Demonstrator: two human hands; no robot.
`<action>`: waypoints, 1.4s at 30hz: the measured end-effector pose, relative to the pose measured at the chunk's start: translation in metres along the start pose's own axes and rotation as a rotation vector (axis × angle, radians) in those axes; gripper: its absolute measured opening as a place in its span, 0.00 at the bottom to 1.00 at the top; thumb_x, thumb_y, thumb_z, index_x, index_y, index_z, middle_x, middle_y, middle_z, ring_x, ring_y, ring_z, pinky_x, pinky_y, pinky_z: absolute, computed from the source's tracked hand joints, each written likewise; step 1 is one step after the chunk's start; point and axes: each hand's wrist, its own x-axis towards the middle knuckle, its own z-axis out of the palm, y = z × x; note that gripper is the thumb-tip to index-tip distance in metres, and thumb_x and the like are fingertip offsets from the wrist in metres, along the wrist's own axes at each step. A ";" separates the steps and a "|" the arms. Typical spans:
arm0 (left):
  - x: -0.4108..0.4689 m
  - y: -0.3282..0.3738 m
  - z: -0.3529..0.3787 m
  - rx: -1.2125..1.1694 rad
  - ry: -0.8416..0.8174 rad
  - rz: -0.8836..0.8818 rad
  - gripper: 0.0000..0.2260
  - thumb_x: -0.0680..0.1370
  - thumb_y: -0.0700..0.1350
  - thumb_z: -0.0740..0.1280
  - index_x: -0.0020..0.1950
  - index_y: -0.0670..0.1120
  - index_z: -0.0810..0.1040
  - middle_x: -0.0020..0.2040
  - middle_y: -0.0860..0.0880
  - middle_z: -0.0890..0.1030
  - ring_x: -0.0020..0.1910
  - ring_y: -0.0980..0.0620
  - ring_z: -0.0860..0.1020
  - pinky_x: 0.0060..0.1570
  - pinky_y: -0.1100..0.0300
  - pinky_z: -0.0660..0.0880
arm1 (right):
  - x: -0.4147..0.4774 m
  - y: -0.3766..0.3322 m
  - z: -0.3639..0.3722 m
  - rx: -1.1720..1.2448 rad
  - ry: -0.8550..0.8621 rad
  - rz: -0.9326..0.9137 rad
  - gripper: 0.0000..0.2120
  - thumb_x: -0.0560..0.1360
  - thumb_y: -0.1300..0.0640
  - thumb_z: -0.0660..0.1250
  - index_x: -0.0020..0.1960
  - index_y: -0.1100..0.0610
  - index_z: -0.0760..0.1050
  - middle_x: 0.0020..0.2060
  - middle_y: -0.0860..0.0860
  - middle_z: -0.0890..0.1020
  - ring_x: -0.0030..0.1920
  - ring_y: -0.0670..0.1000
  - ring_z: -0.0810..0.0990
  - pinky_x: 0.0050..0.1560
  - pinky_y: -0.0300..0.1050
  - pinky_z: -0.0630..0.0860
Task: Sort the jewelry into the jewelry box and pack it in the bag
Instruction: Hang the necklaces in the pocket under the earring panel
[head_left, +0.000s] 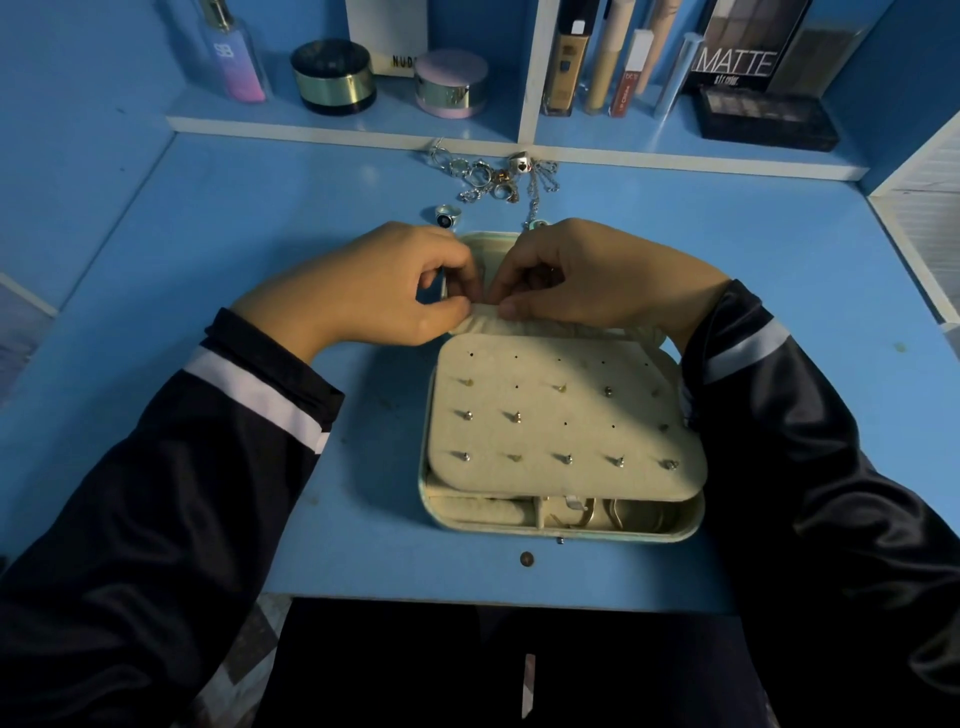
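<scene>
Jewelry box is lying open mid-desk on the blue desk, while the left hand and right hand are both pinching its cream pocket edge at the far side with curled fingers, and loose rings and chains are lying farther back.

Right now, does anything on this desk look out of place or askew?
Yes. A small round piece lies loose on the desk in front of the jewelry box, far from the jewelry pile behind it. The earring panel sits askew.
</scene>
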 end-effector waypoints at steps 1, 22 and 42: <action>0.000 0.000 0.001 0.003 -0.005 0.001 0.05 0.71 0.54 0.64 0.44 0.56 0.76 0.40 0.45 0.75 0.40 0.45 0.74 0.44 0.45 0.73 | 0.000 0.000 0.000 -0.002 -0.006 0.002 0.04 0.75 0.57 0.71 0.50 0.53 0.81 0.37 0.42 0.78 0.32 0.35 0.73 0.36 0.26 0.68; -0.001 -0.006 0.001 0.023 0.060 0.057 0.12 0.67 0.59 0.61 0.43 0.55 0.76 0.42 0.50 0.75 0.41 0.50 0.72 0.43 0.50 0.72 | 0.000 0.000 -0.001 -0.015 -0.008 -0.001 0.04 0.75 0.58 0.70 0.50 0.53 0.81 0.39 0.43 0.78 0.35 0.39 0.73 0.38 0.28 0.69; 0.018 -0.012 0.002 -0.165 0.272 0.084 0.03 0.78 0.41 0.69 0.47 0.48 0.80 0.41 0.61 0.79 0.39 0.61 0.72 0.41 0.75 0.66 | 0.005 0.031 -0.018 0.131 0.282 -0.017 0.05 0.75 0.58 0.71 0.50 0.55 0.83 0.41 0.47 0.83 0.37 0.41 0.78 0.42 0.32 0.74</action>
